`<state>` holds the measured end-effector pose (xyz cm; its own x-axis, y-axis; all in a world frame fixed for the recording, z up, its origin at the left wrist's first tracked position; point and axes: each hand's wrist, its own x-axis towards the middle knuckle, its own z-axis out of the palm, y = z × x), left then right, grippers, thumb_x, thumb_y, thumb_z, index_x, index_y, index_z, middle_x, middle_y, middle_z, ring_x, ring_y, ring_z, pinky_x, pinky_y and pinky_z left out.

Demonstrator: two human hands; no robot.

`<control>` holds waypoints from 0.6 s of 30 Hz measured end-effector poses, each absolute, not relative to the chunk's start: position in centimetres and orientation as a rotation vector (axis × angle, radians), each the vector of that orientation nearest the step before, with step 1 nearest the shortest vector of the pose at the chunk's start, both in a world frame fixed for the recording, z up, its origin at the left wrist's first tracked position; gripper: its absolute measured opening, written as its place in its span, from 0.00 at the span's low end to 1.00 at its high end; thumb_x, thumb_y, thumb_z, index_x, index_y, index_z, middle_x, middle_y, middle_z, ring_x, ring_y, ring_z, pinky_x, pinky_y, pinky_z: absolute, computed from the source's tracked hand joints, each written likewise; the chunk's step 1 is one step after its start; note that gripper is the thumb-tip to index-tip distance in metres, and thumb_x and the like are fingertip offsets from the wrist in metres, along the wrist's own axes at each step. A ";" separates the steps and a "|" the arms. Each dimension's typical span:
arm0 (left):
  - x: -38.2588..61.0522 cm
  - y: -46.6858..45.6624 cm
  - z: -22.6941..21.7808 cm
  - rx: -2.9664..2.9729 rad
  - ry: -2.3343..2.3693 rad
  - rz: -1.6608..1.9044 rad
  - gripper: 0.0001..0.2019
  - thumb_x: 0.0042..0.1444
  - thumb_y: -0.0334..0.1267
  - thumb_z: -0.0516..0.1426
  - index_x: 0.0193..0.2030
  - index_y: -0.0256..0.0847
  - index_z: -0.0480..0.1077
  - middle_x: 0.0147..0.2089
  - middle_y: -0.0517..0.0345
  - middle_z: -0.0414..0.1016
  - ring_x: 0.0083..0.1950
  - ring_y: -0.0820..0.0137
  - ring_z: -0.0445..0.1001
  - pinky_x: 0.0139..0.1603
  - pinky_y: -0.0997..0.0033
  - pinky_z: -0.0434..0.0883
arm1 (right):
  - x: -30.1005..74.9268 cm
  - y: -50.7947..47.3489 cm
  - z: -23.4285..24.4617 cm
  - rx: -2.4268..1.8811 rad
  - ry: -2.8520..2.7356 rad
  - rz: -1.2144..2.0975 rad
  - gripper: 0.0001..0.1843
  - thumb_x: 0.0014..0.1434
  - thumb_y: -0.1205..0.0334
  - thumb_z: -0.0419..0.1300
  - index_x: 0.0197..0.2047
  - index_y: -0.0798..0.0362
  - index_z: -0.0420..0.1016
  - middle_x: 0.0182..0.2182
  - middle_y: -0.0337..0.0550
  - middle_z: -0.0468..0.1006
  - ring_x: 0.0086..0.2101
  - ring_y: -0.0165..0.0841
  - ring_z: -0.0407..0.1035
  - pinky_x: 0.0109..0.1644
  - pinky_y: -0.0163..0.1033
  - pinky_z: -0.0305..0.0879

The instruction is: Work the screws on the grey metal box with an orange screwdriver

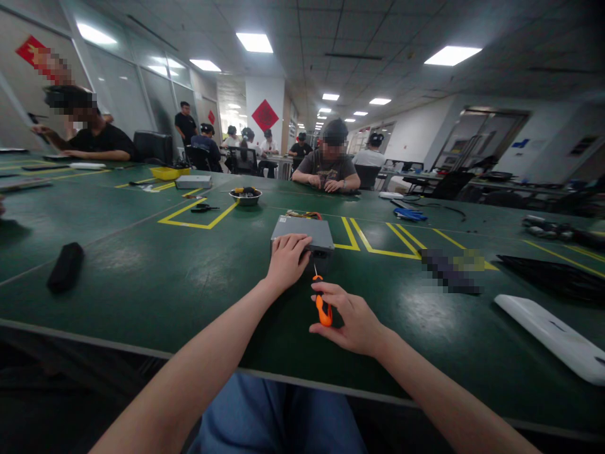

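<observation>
My left hand (286,261) rests flat on top of a grey metal box (302,234), gripping its near edge, and the box sits on the green table mat. My right hand (352,315) holds an orange-handled screwdriver (322,306) upright, just in front of the box. Its thin shaft (314,270) points up toward the box's front face, and I cannot tell whether the tip touches it. A few coloured wires (302,215) stick out behind the box.
A steel bowl of small parts (244,198) and black-handled scissors (204,208) lie ahead, near a yellow bin (170,173). A black pouch (66,267) lies left, a long white panel (551,334) right. A co-worker (327,167) sits across the table.
</observation>
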<state>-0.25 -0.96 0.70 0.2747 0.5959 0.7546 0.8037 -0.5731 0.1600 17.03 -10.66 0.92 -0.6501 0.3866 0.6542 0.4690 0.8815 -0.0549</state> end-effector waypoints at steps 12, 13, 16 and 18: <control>-0.2 -0.9 0.6 -2.291 -1.292 -1.194 0.15 0.57 0.36 0.51 0.52 0.46 0.65 0.53 0.55 0.68 0.55 0.64 0.62 0.55 0.59 0.57 | 16.9 -10.6 1.0 -0.611 -2.322 -0.277 0.16 0.58 0.53 0.55 0.46 0.53 0.60 0.46 0.54 0.69 0.40 0.36 0.70 0.38 0.38 0.69; -0.2 -0.9 0.7 -2.291 -1.288 -1.195 0.15 0.57 0.36 0.51 0.52 0.46 0.65 0.53 0.56 0.68 0.55 0.64 0.62 0.55 0.60 0.57 | 17.0 -10.7 1.0 -0.624 -2.339 -0.269 0.17 0.58 0.53 0.55 0.47 0.53 0.60 0.47 0.55 0.68 0.40 0.36 0.70 0.38 0.38 0.69; -0.1 -1.0 0.7 -2.291 -1.287 -1.202 0.15 0.57 0.36 0.51 0.52 0.46 0.65 0.53 0.56 0.68 0.54 0.64 0.62 0.55 0.59 0.57 | 17.1 -10.8 1.4 -0.646 -2.432 -0.285 0.20 0.59 0.54 0.53 0.52 0.54 0.61 0.49 0.56 0.64 0.41 0.37 0.69 0.40 0.40 0.69; -0.1 -1.0 0.7 -2.291 -1.297 -1.205 0.16 0.56 0.36 0.52 0.52 0.46 0.65 0.53 0.56 0.68 0.54 0.63 0.62 0.55 0.59 0.57 | 17.1 -10.8 1.4 -0.651 -2.462 -0.312 0.19 0.60 0.54 0.52 0.52 0.53 0.62 0.50 0.56 0.63 0.43 0.38 0.68 0.42 0.41 0.69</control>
<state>-0.11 -0.98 0.71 0.2636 0.5968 0.7579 0.7994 -0.5748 0.1746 17.05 -10.83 1.43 -0.7205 0.3816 0.5791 0.5140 0.8543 0.0766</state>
